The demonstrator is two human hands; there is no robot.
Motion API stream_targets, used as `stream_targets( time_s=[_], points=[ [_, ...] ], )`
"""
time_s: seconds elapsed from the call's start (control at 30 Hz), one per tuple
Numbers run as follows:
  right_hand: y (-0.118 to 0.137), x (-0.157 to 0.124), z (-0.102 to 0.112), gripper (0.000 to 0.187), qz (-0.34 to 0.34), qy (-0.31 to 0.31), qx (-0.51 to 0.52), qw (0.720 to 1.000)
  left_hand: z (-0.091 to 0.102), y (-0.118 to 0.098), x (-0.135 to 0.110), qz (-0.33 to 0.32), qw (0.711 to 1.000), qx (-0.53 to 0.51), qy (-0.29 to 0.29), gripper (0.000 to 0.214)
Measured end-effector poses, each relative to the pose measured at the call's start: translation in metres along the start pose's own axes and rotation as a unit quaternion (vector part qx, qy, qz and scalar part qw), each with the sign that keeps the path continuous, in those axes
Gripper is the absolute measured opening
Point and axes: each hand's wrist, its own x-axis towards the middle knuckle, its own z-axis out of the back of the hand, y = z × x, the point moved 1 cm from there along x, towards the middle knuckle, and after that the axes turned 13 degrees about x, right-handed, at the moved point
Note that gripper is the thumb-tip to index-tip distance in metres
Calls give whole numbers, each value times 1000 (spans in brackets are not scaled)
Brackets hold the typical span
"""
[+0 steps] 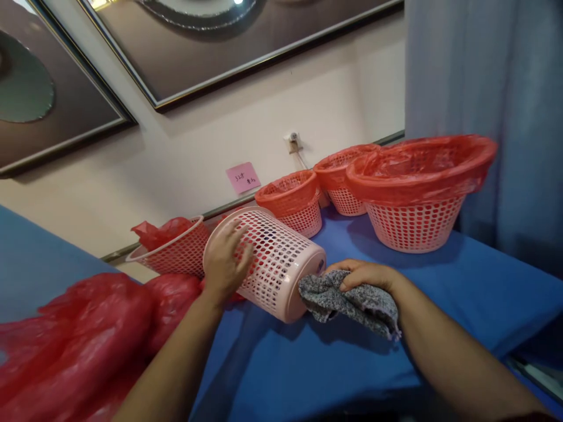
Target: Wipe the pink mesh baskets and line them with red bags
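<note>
Nearest, at 8 o'clock in the view, a heap of red bags (74,340) lies crumpled on the blue table (352,375); they are thin, glossy plastic.

At centre a basket (277,269) lies on its side, mouth towards 10 o'clock and solid base towards 4 o'clock. It is pale pink plastic, round and tapered, with a wall of small holes. Whether anything lies inside cannot be told. The left hand (224,264) rests on its upper wall near the rim, fingers spread flat and clasping nothing. At 3 o'clock of the basket, the right hand (369,275) has its fingers closed over a cloth (343,302) (grey, speckled, nubbly), bunched and pressed against the edge of the base.

Just behind, at 9 o'clock of the basket, a tilted basket (176,258) of the same mesh holds a bunched red bag.

Farther back, from 12 to 2 o'clock, stand three upright baskets: a small basket (303,220), a middle basket (347,202) and a big basket (413,225), which is wide and bowl-shaped. Each is lined with a red bag folded over its rim, and their insides are hidden.

On the wall behind is a pink note (243,177), its writing too small to read. A grey-blue curtain (484,88) hangs at 2 o'clock.
</note>
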Motion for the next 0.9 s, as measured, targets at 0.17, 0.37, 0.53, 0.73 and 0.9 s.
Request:
stream_targets(
  time_s=[0.17,0.37,0.53,0.73,0.9],
  points=[
    [5,3,13,51,188,-137,49,971,-17,-58,3,-59,984,24,169,43],
    [-10,35,12,63,327,-385,-112,856,-32,-70,26,-2,974,76,216,46],
    [-38,56,-2,58,250,-372,-207,870,-33,-69,35,0,969,84,234,45],
    [-38,56,15,35,143,-408,-250,866,-35,-67,38,4,965,100,243,45],
    [-32,58,5,65,251,-393,-267,844,-39,-65,38,10,965,99,242,47]
  ],
)
